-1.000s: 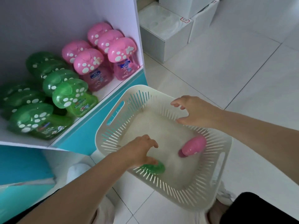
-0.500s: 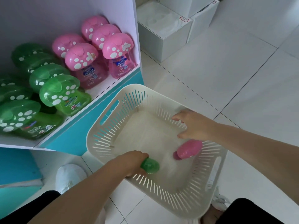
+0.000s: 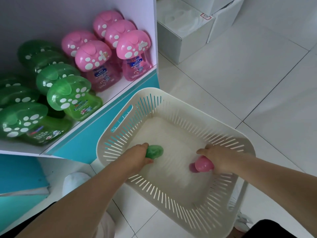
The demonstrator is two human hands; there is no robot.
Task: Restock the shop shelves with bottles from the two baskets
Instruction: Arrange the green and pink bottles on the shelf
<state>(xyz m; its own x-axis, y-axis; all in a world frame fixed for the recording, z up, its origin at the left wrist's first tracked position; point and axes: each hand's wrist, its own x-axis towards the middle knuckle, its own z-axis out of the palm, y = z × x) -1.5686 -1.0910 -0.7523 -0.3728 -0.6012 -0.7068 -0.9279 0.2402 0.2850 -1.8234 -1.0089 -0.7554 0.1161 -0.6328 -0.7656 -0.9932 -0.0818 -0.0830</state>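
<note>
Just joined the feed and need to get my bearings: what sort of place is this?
Probably a small shop or its stockroom: a shelf lined with identical pink bottles and green bottles, a restocking basket on the tiled floor, and white cartons stacked behind.

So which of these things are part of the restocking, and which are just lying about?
Job: left hand on green bottle; right hand on pink bottle; basket; shelf.
Lying about: white boxes; floor tiles.

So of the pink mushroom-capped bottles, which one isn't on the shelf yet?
The pink mushroom-capped bottle inside the white slotted basket, under the right hand; the others stand upright on the shelf.
</note>
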